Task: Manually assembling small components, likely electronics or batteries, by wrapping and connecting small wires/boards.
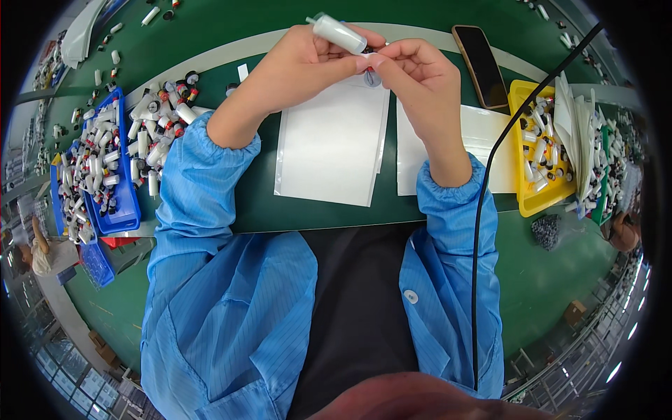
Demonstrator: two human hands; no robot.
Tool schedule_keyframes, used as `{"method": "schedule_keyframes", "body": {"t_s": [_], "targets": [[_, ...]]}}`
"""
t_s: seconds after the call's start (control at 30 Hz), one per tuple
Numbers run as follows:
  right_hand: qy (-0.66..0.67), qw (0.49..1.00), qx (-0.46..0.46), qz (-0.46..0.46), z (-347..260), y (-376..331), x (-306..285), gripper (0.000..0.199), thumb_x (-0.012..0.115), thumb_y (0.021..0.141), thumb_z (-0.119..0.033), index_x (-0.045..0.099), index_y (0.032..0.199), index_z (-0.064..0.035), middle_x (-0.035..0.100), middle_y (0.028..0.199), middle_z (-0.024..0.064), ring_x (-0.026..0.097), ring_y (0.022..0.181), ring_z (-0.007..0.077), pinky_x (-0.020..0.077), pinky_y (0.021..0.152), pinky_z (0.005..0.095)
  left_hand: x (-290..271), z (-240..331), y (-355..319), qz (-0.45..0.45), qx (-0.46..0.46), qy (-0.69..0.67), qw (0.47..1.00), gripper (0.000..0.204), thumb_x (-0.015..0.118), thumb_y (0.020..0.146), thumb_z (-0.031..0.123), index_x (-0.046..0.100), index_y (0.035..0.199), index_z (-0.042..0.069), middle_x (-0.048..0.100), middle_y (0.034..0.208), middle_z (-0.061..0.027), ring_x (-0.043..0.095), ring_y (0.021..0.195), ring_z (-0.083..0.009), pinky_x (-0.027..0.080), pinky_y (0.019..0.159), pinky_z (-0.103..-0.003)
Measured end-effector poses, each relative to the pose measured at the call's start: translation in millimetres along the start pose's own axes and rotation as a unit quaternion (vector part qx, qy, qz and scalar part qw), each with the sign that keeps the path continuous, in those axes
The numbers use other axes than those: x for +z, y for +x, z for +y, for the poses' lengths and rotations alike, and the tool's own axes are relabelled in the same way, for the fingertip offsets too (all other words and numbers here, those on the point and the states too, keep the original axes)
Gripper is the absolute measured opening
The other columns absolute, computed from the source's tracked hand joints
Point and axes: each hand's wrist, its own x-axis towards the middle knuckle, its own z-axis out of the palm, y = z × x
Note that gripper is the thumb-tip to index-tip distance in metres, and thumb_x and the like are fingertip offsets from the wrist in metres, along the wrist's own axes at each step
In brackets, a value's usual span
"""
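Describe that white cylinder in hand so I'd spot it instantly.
On the green table, find the central white sheet. Above it in view, the left hand holds the tilted white cylinder; unlike the piled cylinders at left, it is in a hand.

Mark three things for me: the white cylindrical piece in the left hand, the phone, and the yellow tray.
White cylindrical piece (pixel 339 36): head view, middle of its body.
Phone (pixel 480 65): head view, dark screen.
Yellow tray (pixel 533 204): head view, bare yellow near end.
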Motion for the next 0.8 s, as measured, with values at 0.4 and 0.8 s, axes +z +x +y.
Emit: {"method": "schedule_keyframes", "body": {"t_s": [0.4, 0.8], "targets": [[-0.301, 0.937, -0.171, 0.044, 17.2, 12.9, -23.3, 0.017, 0.070, 0.087, -0.015, 0.067, 0.095, 0.0000, 0.063, 0.083, 0.0122, 0.062, 0.067, 0.0222, 0.0484, 0.062, 0.0313, -12.1, 57.3, -18.0, 0.189, 0.046, -0.102, 0.976, 0.033, 0.067, 0.083, -0.013, 0.059, 0.114, -0.007, 0.071, 0.103, -0.0224, 0.071, 0.091, -0.0239, 0.060, 0.078, -0.033], [-0.494, 0.856, -0.059, -0.140, 0.0, -4.5, -14.1, 0.019, 0.062, 0.084, -0.001, 0.067, 0.102, 0.0031, 0.060, 0.099, 0.0180, 0.064, 0.089, 0.0371, 0.0529, 0.079, 0.0423, -184.8, -57.8, 22.6, 0.188, -0.105, 0.510, 0.833, 0.060, 0.073, 0.082, 0.037, 0.061, 0.128, 0.002, 0.065, 0.121, -0.0248, 0.064, 0.110, -0.0377, 0.052, 0.094, -0.044]]}}
